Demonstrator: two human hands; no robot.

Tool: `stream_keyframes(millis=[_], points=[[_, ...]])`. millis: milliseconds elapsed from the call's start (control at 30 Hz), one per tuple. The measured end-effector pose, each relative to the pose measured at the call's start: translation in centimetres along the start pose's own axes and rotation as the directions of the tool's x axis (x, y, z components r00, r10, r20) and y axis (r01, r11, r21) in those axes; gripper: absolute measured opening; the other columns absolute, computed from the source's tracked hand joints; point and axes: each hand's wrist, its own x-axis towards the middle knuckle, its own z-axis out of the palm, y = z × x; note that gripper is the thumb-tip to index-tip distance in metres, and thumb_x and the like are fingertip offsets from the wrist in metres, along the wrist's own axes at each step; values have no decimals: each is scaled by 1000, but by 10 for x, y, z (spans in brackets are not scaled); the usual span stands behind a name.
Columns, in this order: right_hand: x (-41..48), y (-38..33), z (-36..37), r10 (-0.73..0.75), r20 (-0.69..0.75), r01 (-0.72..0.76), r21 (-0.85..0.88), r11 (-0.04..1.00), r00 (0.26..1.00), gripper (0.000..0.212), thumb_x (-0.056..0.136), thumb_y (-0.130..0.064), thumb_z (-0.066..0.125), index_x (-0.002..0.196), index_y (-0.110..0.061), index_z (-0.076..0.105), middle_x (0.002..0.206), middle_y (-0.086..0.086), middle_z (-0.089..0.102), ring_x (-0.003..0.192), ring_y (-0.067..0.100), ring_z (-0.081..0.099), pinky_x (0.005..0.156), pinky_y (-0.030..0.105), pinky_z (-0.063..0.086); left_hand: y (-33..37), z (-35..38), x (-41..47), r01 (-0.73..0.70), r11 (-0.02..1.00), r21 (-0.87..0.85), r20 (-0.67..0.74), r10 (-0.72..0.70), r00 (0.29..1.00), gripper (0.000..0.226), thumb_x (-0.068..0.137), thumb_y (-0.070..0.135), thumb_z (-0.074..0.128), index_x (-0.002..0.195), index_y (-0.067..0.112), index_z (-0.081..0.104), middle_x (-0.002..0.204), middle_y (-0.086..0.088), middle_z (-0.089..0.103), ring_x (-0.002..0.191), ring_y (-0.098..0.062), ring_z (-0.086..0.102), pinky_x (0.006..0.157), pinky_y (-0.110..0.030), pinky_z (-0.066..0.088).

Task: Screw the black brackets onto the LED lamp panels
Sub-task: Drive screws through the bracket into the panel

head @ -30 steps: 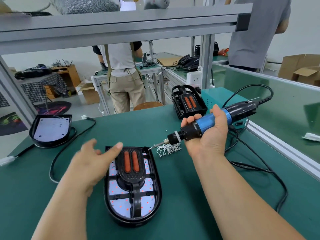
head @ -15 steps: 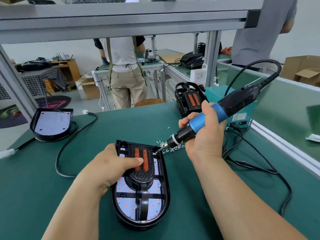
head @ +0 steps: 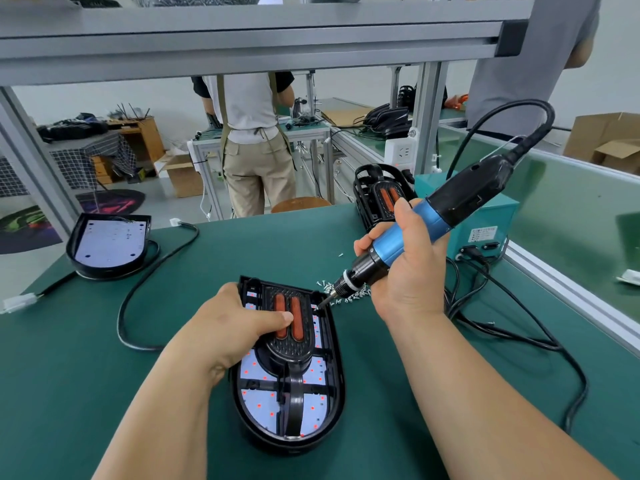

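Head view: my left hand point(head: 228, 327) grips the LED lamp panel point(head: 260, 405) lying on the green table point(head: 69, 375), thumb pressed on its black bracket point(head: 291, 349). My right hand point(head: 410, 275) is wrapped round the blue electric screwdriver point(head: 412, 235), which is tilted, its bit tip at the bracket's far right corner, just beside loose screws point(head: 358, 295).

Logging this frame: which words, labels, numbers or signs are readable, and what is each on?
No text is legible.
The white label on the teal power box: printed lines, too small and blurred to read.
No print is visible on the electric screwdriver or the LED lamp panel.
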Motion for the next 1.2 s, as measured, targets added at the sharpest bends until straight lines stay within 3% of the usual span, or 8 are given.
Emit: stream_keyframes(millis=[300,400,567,667,800,967,1067,1200], points=[[-17,5,14,-143,309,207,-184,961,940,39,73,-33,72,101,-20,48,67,7,55,55,22,56,60,30,51,-2,4,3,-9,1000,-22,-39,8,999,68,52,29,81,114,11,61,105,-12,74,92,-33,73,91,-49,56],[-19,6,14,-158,283,214,-178,961,946,40,73,-33,72,103,-21,48,68,3,57,56,19,58,63,32,54,-3,5,3,-18,1000,-21,-39,17,999,69,51,31,80,113,8,63,106,-14,74,95,-35,72,94,-51,54],[-13,1,10,-142,190,181,-206,962,971,44,71,-38,71,103,-19,47,71,14,56,60,28,60,62,24,53,-3,6,5,-9,999,-36,-47,7,999,82,43,38,81,116,6,59,109,-16,72,96,-36,71,93,-53,54],[-11,0,9,-109,134,132,-177,975,985,34,78,-30,71,102,-23,48,62,5,55,55,22,55,57,31,51,0,5,5,-8,1000,-27,-23,7,1000,79,48,33,82,118,4,59,111,-18,71,97,-37,71,94,-53,54],[-11,-1,10,-96,85,110,-167,980,992,26,81,-24,64,99,-20,46,62,7,51,56,26,48,54,32,48,3,7,4,-1,999,-37,-31,0,1000,73,53,26,79,118,1,60,109,-19,71,95,-36,72,94,-51,55],[-13,1,12,-93,94,108,-175,979,991,29,81,-23,65,101,-18,44,75,17,46,62,28,46,50,29,47,3,8,3,3,999,-36,-41,-5,999,74,53,24,79,119,-2,58,110,-21,70,97,-39,71,94,-53,55],[-12,2,12,-101,104,118,-169,978,989,29,81,-22,65,101,-19,44,68,9,49,58,25,47,52,30,47,3,7,3,7,999,-33,-40,-9,999,75,53,26,79,120,-3,57,110,-22,70,97,-39,70,93,-53,54],[-13,1,11,-93,102,112,-191,975,990,31,81,-25,66,103,-20,44,68,13,48,63,29,47,51,29,47,3,7,3,8,1000,-23,-35,-9,999,77,53,28,80,119,-2,57,112,-23,68,97,-40,70,93,-54,54]])
